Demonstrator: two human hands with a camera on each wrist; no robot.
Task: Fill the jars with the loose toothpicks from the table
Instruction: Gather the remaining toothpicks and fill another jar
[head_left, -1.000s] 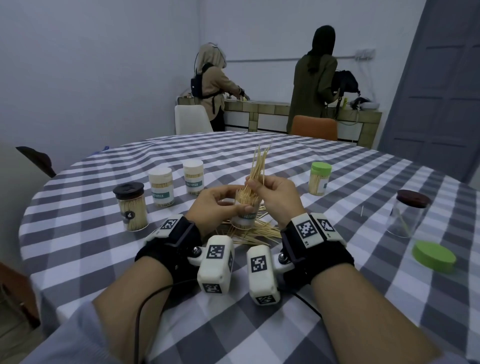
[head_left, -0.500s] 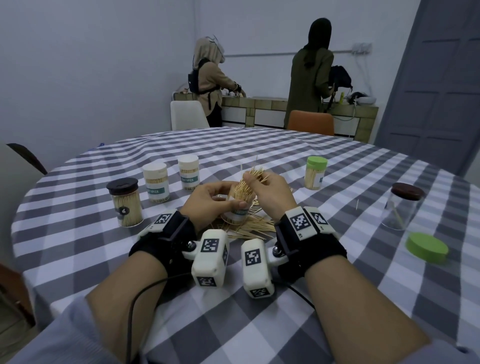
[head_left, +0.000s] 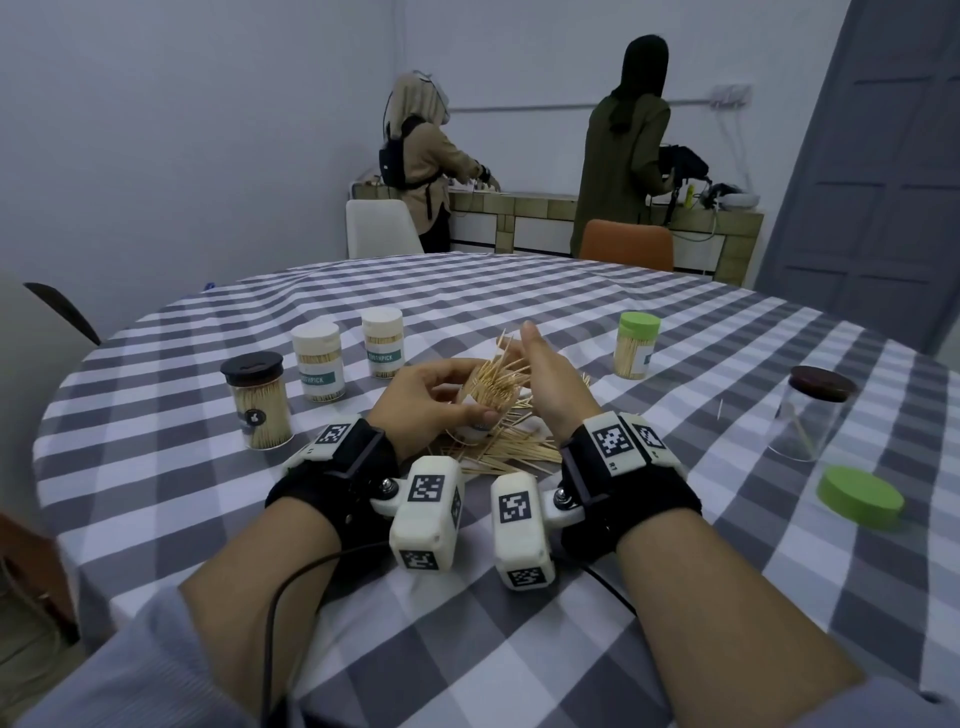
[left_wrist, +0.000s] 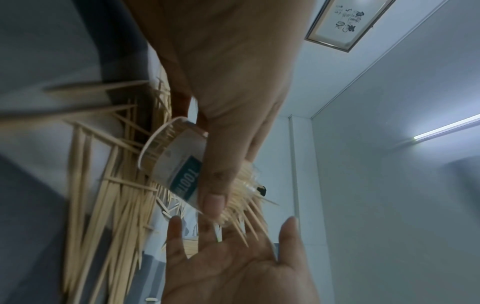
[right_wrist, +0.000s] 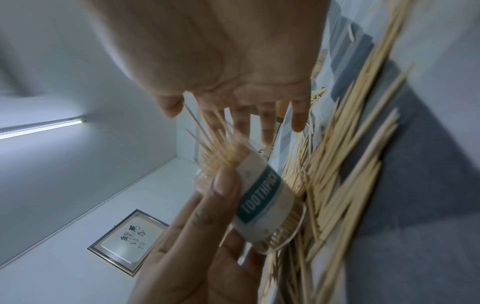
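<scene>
Right hand (head_left: 550, 387) has let go of the toothpick bundle (head_left: 496, 382), fingers now spread flat against its tips, while left hand (head_left: 426, 402) grips the tilted toothpick jar (head_left: 475, 421) above the loose pile (head_left: 498, 452); bundle still needs tapping in.

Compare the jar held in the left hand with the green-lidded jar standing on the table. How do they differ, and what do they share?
The held jar has no lid; the green-lidded jar is capped. The held jar is tilted in the left hand; the green-lidded jar stands upright, untouched. Toothpicks bristle out of the held jar's mouth toward the open right hand; those in the green-lidded jar sit neatly inside. Both are small, clear and hold toothpicks.
</scene>
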